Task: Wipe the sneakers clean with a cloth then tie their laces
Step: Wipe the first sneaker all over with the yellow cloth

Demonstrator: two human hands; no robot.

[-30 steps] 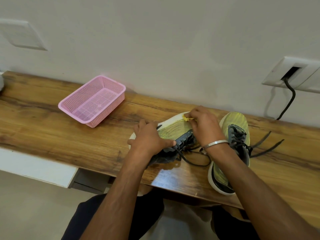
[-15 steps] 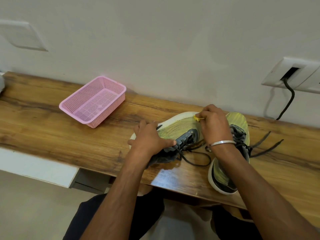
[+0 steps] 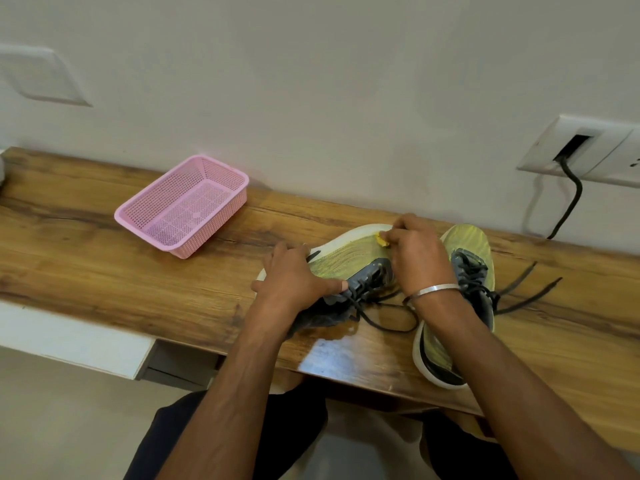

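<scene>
Two yellow-green sneakers with grey tongues and loose black laces are on the wooden shelf [image 3: 104, 258]. The left sneaker [image 3: 349, 261] lies tipped on its side, white sole toward the wall. My left hand [image 3: 294, 278] grips its heel end, thumb by the laces. My right hand [image 3: 415, 258] pinches a small yellow cloth [image 3: 382, 239] against the toe of that sneaker, near the sole's edge. The right sneaker [image 3: 467, 258] stands upright, partly hidden behind my right wrist and forearm.
A pink mesh basket [image 3: 183, 206] sits with nothing in it on the shelf to the left of the sneakers. A wall socket [image 3: 581, 150] with a black cable is at the upper right. The shelf's front edge runs just in front of my knees.
My right hand and the yellow cloth slid right along the left sneaker's toe, then back a little to the left. My left hand has stayed on the heel.
</scene>
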